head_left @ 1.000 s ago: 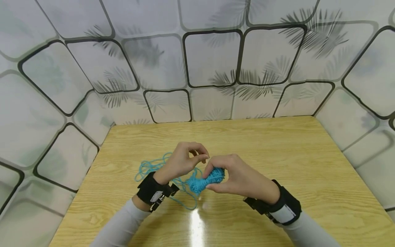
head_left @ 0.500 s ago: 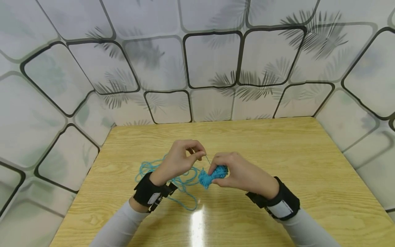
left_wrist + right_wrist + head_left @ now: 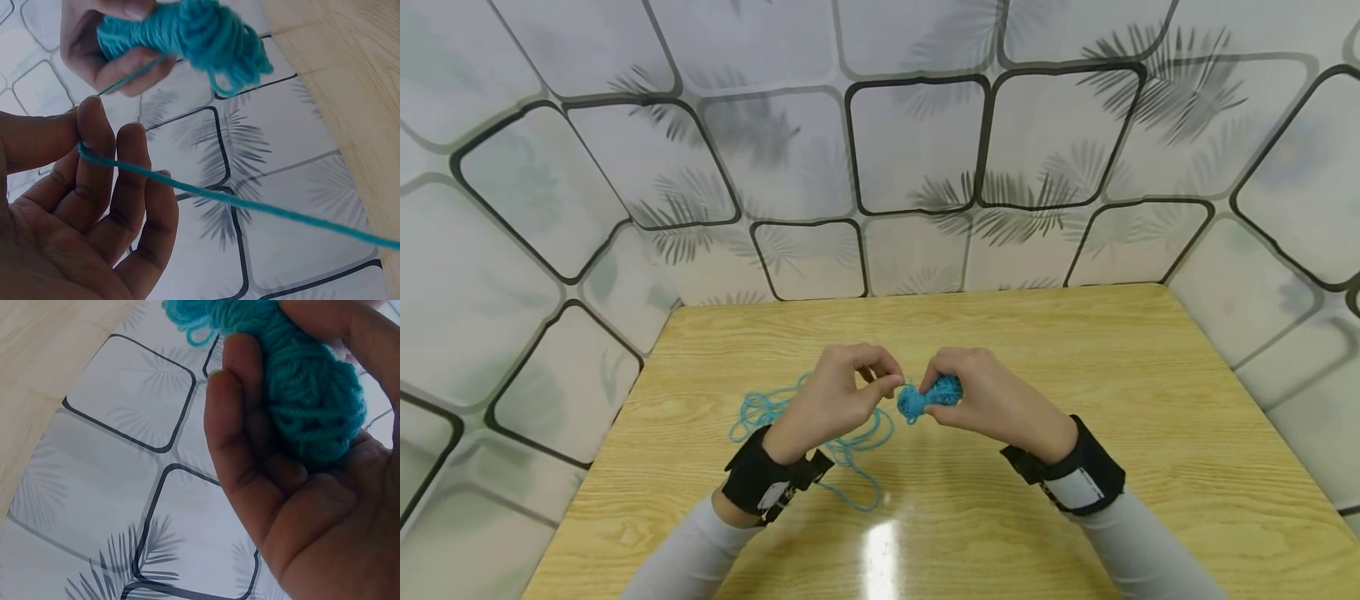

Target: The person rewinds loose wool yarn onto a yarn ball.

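Both forearms, in grey sleeves (image 3: 1138, 542), angle inward over the wooden table (image 3: 1037, 542), bringing the hands close together. The left hand (image 3: 844, 390) pinches a blue strand (image 3: 250, 202) between thumb and index finger — the other fingers are loosely bent, as the left wrist view shows. The right hand (image 3: 988, 396) grips the narrow waist of the blue yarn bundle (image 3: 947, 390), thumb opposite the fingers; one lobe sits toward the palm, the other points at the left fingertips. The bundle is held up off the table. Loose yarn loops (image 3: 760, 408) lie on the tabletop around the left hand's side — partly hidden beneath it.
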Demonstrator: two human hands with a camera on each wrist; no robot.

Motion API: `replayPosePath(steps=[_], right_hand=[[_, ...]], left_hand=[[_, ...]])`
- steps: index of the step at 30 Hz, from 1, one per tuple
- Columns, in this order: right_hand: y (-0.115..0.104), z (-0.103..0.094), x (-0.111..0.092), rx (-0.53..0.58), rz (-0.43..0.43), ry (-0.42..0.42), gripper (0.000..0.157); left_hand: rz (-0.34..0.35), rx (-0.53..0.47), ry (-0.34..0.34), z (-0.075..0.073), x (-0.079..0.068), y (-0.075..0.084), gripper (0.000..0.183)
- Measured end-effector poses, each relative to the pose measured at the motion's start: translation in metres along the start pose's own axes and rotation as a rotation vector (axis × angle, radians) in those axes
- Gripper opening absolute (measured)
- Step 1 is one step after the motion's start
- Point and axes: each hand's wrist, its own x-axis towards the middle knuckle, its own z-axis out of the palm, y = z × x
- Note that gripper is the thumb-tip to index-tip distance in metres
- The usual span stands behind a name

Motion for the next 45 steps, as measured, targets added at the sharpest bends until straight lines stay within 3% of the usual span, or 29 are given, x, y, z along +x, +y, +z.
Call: replayPosePath(steps=[5, 16, 24, 35, 40, 45], right_hand=[[0.003, 0.0, 0.003, 0.013, 0.048, 0.056, 0.016], [0.006, -0.004, 0.005, 0.05, 0.104, 0.346, 0.015], [0.008, -0.009, 0.005, 0.227, 0.159, 0.44, 0.016], [-0.003, -0.019, 0.003, 0.594, 0.08, 0.432, 0.02], [-0.008, -0.02, 0.0, 0.636, 0.032, 0.386, 0.021], [-0.014, -0.02, -0.005, 0.597, -0.016, 0.245, 0.02]], left_hand=[[0.061, 0.009, -0.011, 0.014, -0.002, -0.022, 0.008], [0.125, 0.101, 0.032, 0.023, -0.007, -0.013, 0.01], [0.158, 0.11, 0.055, 0.031, -0.009, -0.019, 0.01], [0.166, -0.055, 0.03, 0.043, -0.008, -0.026, 0.009], [0.137, -0.098, 0.009, 0.044, -0.006, -0.033, 0.009], [0.107, -0.111, 0.021, 0.039, -0.005, -0.039, 0.013]])
